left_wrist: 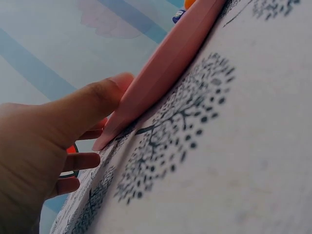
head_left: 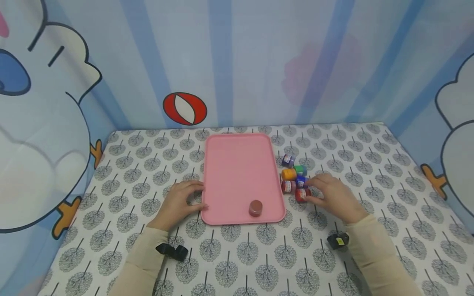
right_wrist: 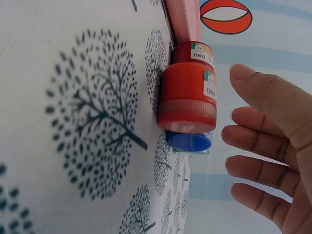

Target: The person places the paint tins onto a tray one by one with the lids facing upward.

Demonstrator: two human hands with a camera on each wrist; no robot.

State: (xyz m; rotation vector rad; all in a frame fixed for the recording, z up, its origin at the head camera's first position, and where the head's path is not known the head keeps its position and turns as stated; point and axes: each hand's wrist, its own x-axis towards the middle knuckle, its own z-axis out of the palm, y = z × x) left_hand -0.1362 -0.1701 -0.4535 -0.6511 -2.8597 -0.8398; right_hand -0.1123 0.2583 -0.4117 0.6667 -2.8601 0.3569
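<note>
A pink tray (head_left: 240, 176) lies on the cloth, with one small reddish-brown jar (head_left: 255, 208) standing near its front edge. My left hand (head_left: 181, 203) rests at the tray's left side. In the left wrist view, the thumb (left_wrist: 109, 90) touches the rim and the fingers are loosely extended. To the tray's right lie small paint jars: red (head_left: 303, 195), dark red (head_left: 288, 187), blue (head_left: 301, 181), orange (head_left: 289, 174), green (head_left: 300, 170) and purple (head_left: 288, 160). My right hand (head_left: 335, 197) hovers beside the red jar, fingers spread and holding nothing.
A white cloth (head_left: 229, 263) printed with grey trees covers the table. Behind it hangs a light blue striped backdrop (head_left: 252, 61) with cartoon figures. Black straps with small devices sit at both wrists.
</note>
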